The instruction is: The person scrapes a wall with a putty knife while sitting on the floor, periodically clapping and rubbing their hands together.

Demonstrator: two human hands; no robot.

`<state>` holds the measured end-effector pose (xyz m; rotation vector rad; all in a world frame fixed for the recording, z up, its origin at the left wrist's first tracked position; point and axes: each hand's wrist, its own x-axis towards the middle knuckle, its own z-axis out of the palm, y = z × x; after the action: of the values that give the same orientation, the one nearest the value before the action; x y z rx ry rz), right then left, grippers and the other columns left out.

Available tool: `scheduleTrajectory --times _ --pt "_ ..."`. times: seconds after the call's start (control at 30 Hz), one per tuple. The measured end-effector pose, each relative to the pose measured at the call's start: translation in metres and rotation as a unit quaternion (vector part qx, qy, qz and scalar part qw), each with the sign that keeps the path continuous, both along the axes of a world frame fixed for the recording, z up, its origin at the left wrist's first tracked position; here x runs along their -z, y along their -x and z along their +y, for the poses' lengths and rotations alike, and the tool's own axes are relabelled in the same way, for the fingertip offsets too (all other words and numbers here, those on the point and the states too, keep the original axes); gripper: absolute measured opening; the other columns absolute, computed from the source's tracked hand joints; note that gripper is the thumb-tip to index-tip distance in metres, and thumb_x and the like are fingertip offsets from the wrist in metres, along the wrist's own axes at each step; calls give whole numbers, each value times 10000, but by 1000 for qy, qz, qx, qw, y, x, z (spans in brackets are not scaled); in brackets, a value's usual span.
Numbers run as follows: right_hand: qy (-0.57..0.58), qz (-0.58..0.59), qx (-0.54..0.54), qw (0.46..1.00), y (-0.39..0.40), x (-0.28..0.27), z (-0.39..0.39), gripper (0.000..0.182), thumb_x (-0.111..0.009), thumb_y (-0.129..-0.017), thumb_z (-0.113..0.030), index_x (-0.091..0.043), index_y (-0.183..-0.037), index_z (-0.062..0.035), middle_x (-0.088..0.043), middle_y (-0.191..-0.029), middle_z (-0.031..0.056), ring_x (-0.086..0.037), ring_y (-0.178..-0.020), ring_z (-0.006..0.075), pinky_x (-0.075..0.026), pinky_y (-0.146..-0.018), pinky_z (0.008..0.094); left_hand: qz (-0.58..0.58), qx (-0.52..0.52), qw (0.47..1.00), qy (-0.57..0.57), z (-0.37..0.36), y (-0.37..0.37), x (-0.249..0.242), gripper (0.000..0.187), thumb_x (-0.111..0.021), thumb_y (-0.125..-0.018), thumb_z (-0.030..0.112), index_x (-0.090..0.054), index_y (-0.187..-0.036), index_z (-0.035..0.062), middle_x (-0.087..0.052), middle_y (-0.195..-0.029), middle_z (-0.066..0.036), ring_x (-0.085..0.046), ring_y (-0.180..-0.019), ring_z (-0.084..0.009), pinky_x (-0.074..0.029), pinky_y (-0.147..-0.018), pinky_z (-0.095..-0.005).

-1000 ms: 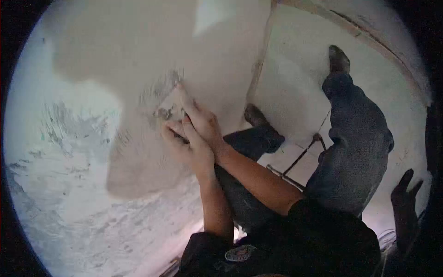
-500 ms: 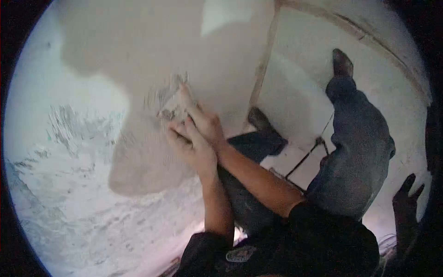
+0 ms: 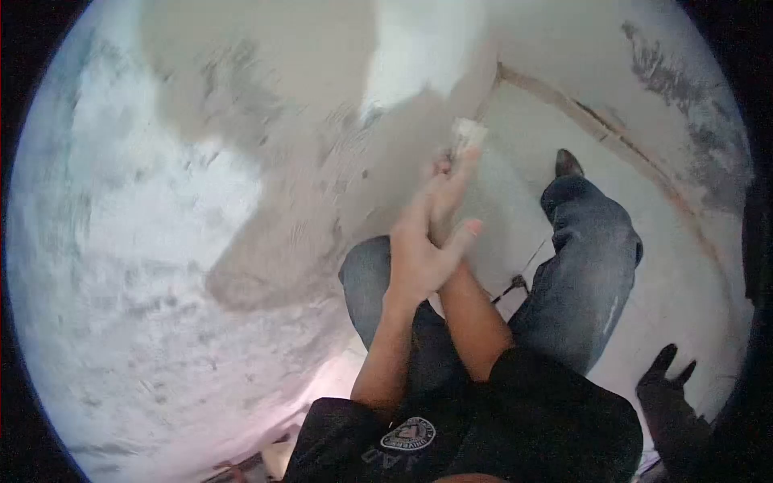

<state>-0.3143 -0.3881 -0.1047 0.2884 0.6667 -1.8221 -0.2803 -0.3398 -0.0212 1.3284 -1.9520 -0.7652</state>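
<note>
My right hand [image 3: 457,183] is blurred and reaches up along the wall. Its fingers are closed on a small pale flat piece [image 3: 469,133], whose kind I cannot make out. The piece is at the wall near the corner with the floor. My left hand [image 3: 417,256] lies over the right wrist and partly covers the right hand. Its thumb stands out to the right and its fingers stretch forward, with nothing seen in them.
The wall [image 3: 314,185] fills the left side, with rough grey patches and a large shadow. My bent legs in jeans [image 3: 584,266] and a dark shoe [image 3: 568,163] are on the right. A thin black rod [image 3: 515,286] lies between them. A brownish seam [image 3: 600,121] runs along the pale surface's edge.
Both hands have swept right across the wall, carrying the pale piece towards the corner. The left thumb now stands out from its fingers. The view has shifted as well.
</note>
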Motion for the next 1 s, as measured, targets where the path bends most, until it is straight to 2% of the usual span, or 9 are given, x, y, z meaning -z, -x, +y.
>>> scheduleTrajectory --times 0.13,0.23,0.3,0.43,0.5,0.57,0.77,0.8,1.0 --pt "-31 -51 54 997 17 -23 5 460 -440 -1034 -499 -508 -1053 -45 -493 -1052 70 -457 -954 171 -417 -800 337 43 -20 996 -76 13 -1 -31 523 -628 -953 365 -584 -1268 -51 -679 -1089 -162 -638 -1033 -230 -493 -915 -342" --pt "-18 262 99 960 -7 -28 15 461 -462 -1015 -511 -495 -1017 -52 -494 -967 56 -475 -872 167 -423 -754 324 119 -82 988 -50 32 9 -60 498 -653 -940 343 -608 -1236 -55 -691 -1086 -191 -655 -1037 -231 -498 -911 -322" --pt "-48 92 -11 995 33 -90 35 414 -471 -1021 -470 -498 -1018 -56 -492 -903 26 -488 -819 147 -426 -740 313 -32 -10 997 76 55 1 -67 429 -607 -974 318 -629 -1188 -54 -690 -1044 -186 -654 -986 -222 -501 -900 -324" --pt "4 192 60 980 32 -95 42 344 -460 -1054 -369 -530 -1085 -34 -514 -923 36 -502 -837 164 -441 -776 307 238 -115 963 -58 49 -32 -81 527 -601 -964 421 -628 -1225 -36 -695 -1060 -204 -653 -1076 -246 -489 -952 -354" --pt "19 221 60 973 46 -111 56 356 -454 -1055 -375 -543 -1092 -33 -513 -915 34 -491 -818 146 -442 -762 296 257 -181 941 129 68 15 -97 546 -661 -899 435 -631 -1234 6 -690 -1059 -263 -678 -1000 -419 -492 -931 -443" --pt "53 190 103 975 49 -74 47 352 -437 -1059 -386 -528 -1021 -48 -494 -886 9 -455 -770 124 -409 -694 297 55 -55 997 -21 107 3 -101 467 -619 -932 422 -662 -1159 17 -709 -964 -200 -686 -922 -379 -498 -902 -433" --pt "0 352 61 934 63 -123 97 324 -468 -1042 -269 -428 -760 -113 -427 -680 -27 -388 -640 85 -336 -591 285 251 28 961 -113 117 -47 -126 648 -586 -919 533 -601 -1245 -27 -658 -1223 -224 -610 -1185 -330 -429 -1037 -418" --pt "-52 449 -63 890 56 -125 111 455 -450 -1052 -331 -474 -1333 26 -554 -1211 140 -553 -1106 248 -436 -972 328 257 -42 962 -79 110 -37 -115 677 -571 -928 537 -551 -1291 -35 -624 -1264 -241 -586 -1212 -332 -421 -1049 -423" --pt "134 627 -117 759 11 -101 132 381 -446 -1063 -273 -509 -1262 45 -581 -1192 139 -572 -1082 214 -458 -934 327 445 -91 886 -93 77 -8 -71 817 -698 -844 573 -508 -1291 -83 -636 -1174 -243 -617 -1110 -330 -474 -964 -402"
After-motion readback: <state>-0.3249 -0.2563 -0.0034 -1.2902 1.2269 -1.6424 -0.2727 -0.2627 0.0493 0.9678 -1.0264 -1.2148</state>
